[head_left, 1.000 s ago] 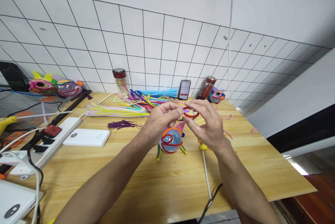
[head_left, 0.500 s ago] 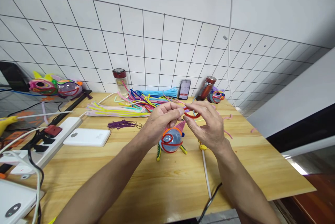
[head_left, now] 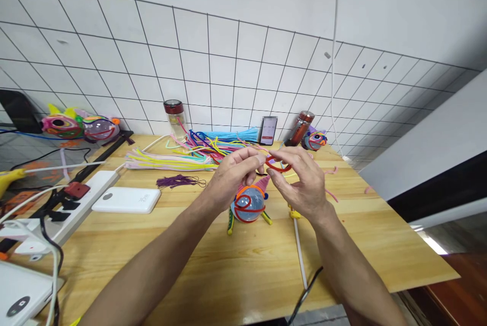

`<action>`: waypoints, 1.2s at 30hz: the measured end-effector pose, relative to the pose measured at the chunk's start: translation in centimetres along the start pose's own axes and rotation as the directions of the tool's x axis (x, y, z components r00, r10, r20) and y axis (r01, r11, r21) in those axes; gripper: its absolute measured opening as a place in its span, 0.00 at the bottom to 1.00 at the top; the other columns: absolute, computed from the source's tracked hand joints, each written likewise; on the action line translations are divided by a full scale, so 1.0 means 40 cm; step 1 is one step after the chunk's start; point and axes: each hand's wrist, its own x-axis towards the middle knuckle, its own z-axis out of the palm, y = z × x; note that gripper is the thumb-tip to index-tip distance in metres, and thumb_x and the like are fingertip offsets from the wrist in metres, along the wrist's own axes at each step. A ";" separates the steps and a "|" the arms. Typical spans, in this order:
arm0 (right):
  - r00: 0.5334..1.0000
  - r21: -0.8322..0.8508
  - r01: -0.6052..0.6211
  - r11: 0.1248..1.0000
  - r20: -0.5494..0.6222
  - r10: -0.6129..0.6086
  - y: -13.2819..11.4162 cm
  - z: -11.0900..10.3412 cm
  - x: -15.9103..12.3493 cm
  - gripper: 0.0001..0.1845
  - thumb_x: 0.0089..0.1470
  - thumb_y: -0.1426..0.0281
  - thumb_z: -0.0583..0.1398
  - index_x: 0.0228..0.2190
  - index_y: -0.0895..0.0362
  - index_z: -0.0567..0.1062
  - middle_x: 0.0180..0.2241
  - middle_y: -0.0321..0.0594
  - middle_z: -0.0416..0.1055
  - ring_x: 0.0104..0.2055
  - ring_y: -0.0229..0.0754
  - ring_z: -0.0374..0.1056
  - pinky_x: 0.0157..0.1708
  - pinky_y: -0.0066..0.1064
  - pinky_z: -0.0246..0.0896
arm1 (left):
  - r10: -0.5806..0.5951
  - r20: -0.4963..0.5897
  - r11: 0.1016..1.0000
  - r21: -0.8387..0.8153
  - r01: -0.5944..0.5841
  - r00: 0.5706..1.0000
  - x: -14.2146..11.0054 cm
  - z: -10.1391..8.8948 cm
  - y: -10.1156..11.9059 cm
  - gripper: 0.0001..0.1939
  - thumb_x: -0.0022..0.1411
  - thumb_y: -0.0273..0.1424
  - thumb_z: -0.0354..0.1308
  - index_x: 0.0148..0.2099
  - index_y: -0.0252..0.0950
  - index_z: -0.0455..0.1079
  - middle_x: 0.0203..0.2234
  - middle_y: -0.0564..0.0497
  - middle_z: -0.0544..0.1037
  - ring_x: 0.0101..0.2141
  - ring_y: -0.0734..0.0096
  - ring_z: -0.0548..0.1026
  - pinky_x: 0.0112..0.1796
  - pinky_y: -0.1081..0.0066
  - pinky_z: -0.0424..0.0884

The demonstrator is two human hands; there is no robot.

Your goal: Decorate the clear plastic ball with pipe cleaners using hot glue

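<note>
Between my two hands is a red pipe cleaner (head_left: 282,168) bent into a curved loop. My left hand (head_left: 238,172) pinches one end of it between thumb and forefinger, the other fingers curled in. The thumb and fingers of my right hand (head_left: 302,180) curve around the loop's other side and hold it. Just below them on the table sits a clear ball (head_left: 249,210) trimmed with red and orange pipe cleaners, with a pink cone on top and green-and-yellow legs. A yellow piece (head_left: 293,213) with a white cord lies beside my right wrist, partly hidden.
Bundles of coloured pipe cleaners (head_left: 171,160) and purple threads (head_left: 178,181) lie behind my left hand. A phone (head_left: 268,131), a glass bottle (head_left: 175,118) and a red flask (head_left: 302,128) stand by the wall. At left are a power strip (head_left: 87,199) and a white power bank (head_left: 129,200).
The red loop has shifted slightly to the left and turned a little between my fingers. Both hands stay in nearly the same place.
</note>
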 end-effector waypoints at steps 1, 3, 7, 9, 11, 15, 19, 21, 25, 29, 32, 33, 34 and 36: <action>1.000 -0.002 0.003 1.000 0.004 -0.003 -0.001 0.000 0.000 0.26 0.63 0.77 0.67 0.60 0.49 0.78 0.51 0.46 0.82 0.51 0.51 0.80 0.47 0.43 0.81 | 0.006 -0.004 1.000 0.008 -0.006 1.000 0.000 -0.001 -0.001 0.13 0.58 0.38 0.70 0.36 0.33 0.74 0.27 0.54 0.76 0.19 0.84 0.64 0.22 0.78 0.59; 1.000 -0.002 0.005 1.000 0.011 -0.005 -0.002 -0.001 0.001 0.25 0.63 0.77 0.67 0.60 0.49 0.77 0.52 0.47 0.82 0.52 0.50 0.80 0.47 0.43 0.81 | 0.022 -0.024 0.999 0.026 -0.021 0.999 -0.001 -0.003 -0.002 0.13 0.59 0.39 0.69 0.38 0.33 0.75 0.28 0.55 0.76 0.19 0.84 0.63 0.22 0.77 0.59; 1.000 -0.001 0.011 1.000 0.015 -0.011 -0.004 0.001 0.002 0.24 0.64 0.77 0.66 0.59 0.50 0.77 0.51 0.47 0.82 0.52 0.50 0.80 0.47 0.44 0.81 | 0.019 -0.009 0.996 0.087 -0.018 1.000 -0.003 -0.005 -0.002 0.14 0.58 0.40 0.70 0.37 0.34 0.74 0.25 0.57 0.72 0.20 0.83 0.62 0.22 0.77 0.59; 1.000 0.002 0.023 1.000 0.016 -0.023 -0.005 0.003 0.002 0.24 0.64 0.78 0.66 0.59 0.50 0.77 0.50 0.47 0.82 0.53 0.51 0.80 0.47 0.44 0.81 | -0.002 0.020 0.995 0.104 0.000 1.000 -0.005 -0.005 -0.002 0.15 0.56 0.39 0.71 0.34 0.35 0.71 0.22 0.59 0.69 0.20 0.82 0.62 0.22 0.78 0.58; 0.999 0.007 0.026 1.000 0.022 -0.026 -0.006 0.004 0.002 0.26 0.64 0.78 0.65 0.60 0.49 0.76 0.51 0.47 0.82 0.53 0.51 0.80 0.48 0.44 0.81 | -0.012 0.028 0.995 0.098 0.009 1.000 -0.005 -0.005 -0.002 0.15 0.56 0.38 0.71 0.33 0.35 0.70 0.20 0.60 0.67 0.19 0.82 0.60 0.22 0.78 0.58; 1.000 0.005 0.004 1.000 0.013 -0.004 -0.007 0.004 0.002 0.30 0.63 0.78 0.66 0.64 0.49 0.74 0.54 0.48 0.81 0.54 0.52 0.79 0.48 0.44 0.81 | -0.005 -0.018 0.996 0.086 0.006 1.000 -0.003 -0.003 -0.003 0.15 0.56 0.39 0.71 0.33 0.36 0.70 0.19 0.60 0.67 0.18 0.82 0.59 0.22 0.77 0.57; 1.000 -0.026 0.009 1.000 -0.014 -0.010 -0.006 0.006 0.002 0.25 0.63 0.77 0.67 0.59 0.49 0.77 0.50 0.47 0.82 0.52 0.51 0.81 0.48 0.44 0.81 | -0.006 -0.025 0.996 0.087 0.009 1.000 -0.003 0.003 -0.003 0.15 0.55 0.39 0.71 0.33 0.35 0.71 0.20 0.59 0.68 0.19 0.82 0.60 0.22 0.77 0.58; 1.000 -0.022 0.004 1.000 -0.027 -0.004 -0.005 0.007 0.001 0.24 0.63 0.78 0.67 0.58 0.49 0.78 0.50 0.46 0.82 0.51 0.50 0.81 0.47 0.44 0.81 | 0.001 -0.021 0.997 0.079 0.001 1.000 -0.003 0.005 -0.002 0.15 0.56 0.40 0.70 0.31 0.35 0.71 0.22 0.57 0.71 0.19 0.83 0.61 0.22 0.77 0.57; 0.999 0.000 -0.021 1.000 -0.046 0.021 -0.005 0.006 0.001 0.23 0.63 0.79 0.67 0.56 0.50 0.78 0.51 0.46 0.83 0.51 0.50 0.81 0.46 0.42 0.81 | 0.014 -0.001 0.999 0.047 -0.014 1.000 0.001 0.004 -0.002 0.13 0.57 0.39 0.68 0.33 0.34 0.73 0.26 0.55 0.74 0.19 0.83 0.63 0.22 0.77 0.58; 0.998 -0.001 -0.031 1.000 -0.058 0.031 -0.006 0.004 0.002 0.21 0.63 0.78 0.67 0.55 0.51 0.78 0.50 0.47 0.83 0.51 0.49 0.82 0.46 0.41 0.81 | 0.002 0.050 0.998 0.070 -0.006 0.999 0.002 -0.004 -0.008 0.11 0.57 0.36 0.69 0.35 0.35 0.73 0.25 0.57 0.72 0.19 0.83 0.62 0.22 0.77 0.58; 0.998 -0.006 -0.024 1.000 -0.062 0.024 -0.008 0.003 0.004 0.21 0.63 0.78 0.67 0.55 0.51 0.79 0.49 0.46 0.84 0.50 0.49 0.82 0.45 0.41 0.81 | -0.002 0.064 0.994 0.113 -0.005 0.998 0.000 -0.008 -0.011 0.11 0.58 0.36 0.70 0.36 0.36 0.73 0.22 0.59 0.70 0.20 0.81 0.63 0.22 0.77 0.59; 0.998 -0.005 -0.022 1.000 -0.062 0.022 -0.010 0.003 0.005 0.21 0.63 0.78 0.67 0.55 0.50 0.79 0.49 0.45 0.84 0.50 0.49 0.82 0.45 0.41 0.81 | -0.004 0.062 0.993 0.121 -0.004 0.998 0.000 -0.008 -0.010 0.12 0.58 0.36 0.70 0.36 0.36 0.73 0.21 0.59 0.70 0.20 0.81 0.62 0.22 0.77 0.58; 0.998 0.000 -0.024 1.000 -0.060 0.024 -0.012 0.002 0.006 0.21 0.63 0.78 0.67 0.55 0.50 0.79 0.49 0.45 0.84 0.50 0.49 0.82 0.45 0.41 0.81 | -0.005 0.057 0.992 0.125 -0.002 0.998 -0.001 -0.007 -0.009 0.13 0.57 0.37 0.70 0.36 0.36 0.72 0.21 0.59 0.69 0.20 0.81 0.62 0.22 0.77 0.58; 0.997 0.028 -0.048 0.998 -0.051 0.049 -0.017 0.000 0.008 0.20 0.62 0.77 0.67 0.54 0.49 0.80 0.49 0.44 0.84 0.50 0.50 0.82 0.44 0.41 0.81 | -0.003 0.038 0.991 0.131 -0.002 0.999 -0.003 -0.004 -0.006 0.14 0.58 0.38 0.71 0.35 0.36 0.72 0.20 0.60 0.68 0.20 0.80 0.62 0.22 0.76 0.58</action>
